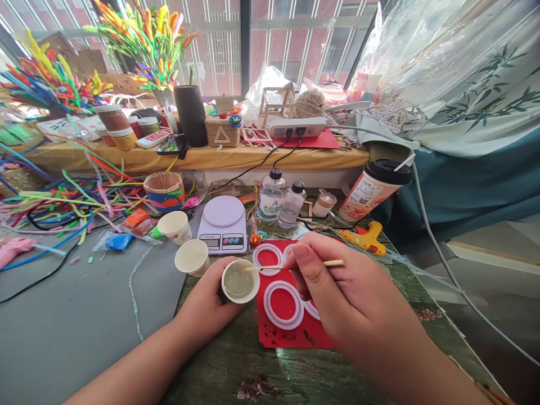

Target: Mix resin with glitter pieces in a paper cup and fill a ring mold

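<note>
My left hand is wrapped round a paper cup that holds a greyish liquid with small bubbles. Between the thumb and fingers of my right hand is a thin wooden stick, its tip reaching over the cup's right rim. Below and right of the cup, ring-shaped white silicone molds lie on a red sheet; my right hand hides part of them. Two more paper cups stand to the left of my left hand.
Behind the cups sits a kitchen scale. Two clear bottles stand right of it, near a tilted drink cup and a yellow glue gun. Pipe cleaners spread over the left side. A power strip rests on the ledge.
</note>
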The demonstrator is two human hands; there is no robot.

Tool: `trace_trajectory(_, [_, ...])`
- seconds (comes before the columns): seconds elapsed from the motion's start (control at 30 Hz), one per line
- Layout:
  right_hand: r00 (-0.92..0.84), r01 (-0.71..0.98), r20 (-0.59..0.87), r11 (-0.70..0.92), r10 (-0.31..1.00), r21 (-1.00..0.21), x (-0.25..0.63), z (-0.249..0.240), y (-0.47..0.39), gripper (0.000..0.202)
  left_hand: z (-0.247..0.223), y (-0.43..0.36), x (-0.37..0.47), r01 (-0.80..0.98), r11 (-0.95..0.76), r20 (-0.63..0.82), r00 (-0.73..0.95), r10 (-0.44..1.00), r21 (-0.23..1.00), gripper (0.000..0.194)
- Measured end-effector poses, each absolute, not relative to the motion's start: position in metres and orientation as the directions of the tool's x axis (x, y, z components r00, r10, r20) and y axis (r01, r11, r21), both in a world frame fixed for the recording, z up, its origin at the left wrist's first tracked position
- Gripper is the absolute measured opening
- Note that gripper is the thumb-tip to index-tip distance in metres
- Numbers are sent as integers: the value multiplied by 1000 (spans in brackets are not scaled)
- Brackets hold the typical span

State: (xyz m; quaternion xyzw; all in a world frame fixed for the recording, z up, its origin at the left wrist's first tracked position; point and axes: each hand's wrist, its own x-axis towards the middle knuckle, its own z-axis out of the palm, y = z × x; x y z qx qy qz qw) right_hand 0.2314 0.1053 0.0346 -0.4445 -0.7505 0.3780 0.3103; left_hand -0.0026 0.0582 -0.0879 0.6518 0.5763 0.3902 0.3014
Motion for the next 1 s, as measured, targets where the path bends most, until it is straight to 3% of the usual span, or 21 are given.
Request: trace_trajectory(1.0, [-465, 426, 66, 288, 883, -858, 230, 38, 102, 49, -85, 60, -1, 490, -122, 127, 24, 992, 863, 42])
